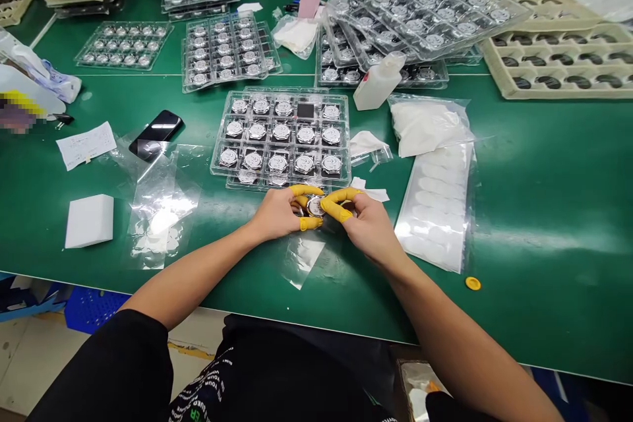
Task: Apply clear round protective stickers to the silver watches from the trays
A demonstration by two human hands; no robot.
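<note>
round silver watch case (315, 206) between the two hands, just short of the clear tray (215, 158); disc-shaped, no obvious long axis. left hand (275, 212) nearer, thumb and fingers pinching its rim; right hand (368, 219) meets its right side, cannot tell whether gripping. tray pockets hold similar cases in rows; fourth back-row pocket from left shows a dark square (305, 111). far right, beige tray (554, 71) holds dark curved pieces.

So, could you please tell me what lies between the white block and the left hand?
The head view shows clear plastic bags, nearer the white block than the left hand.
</note>
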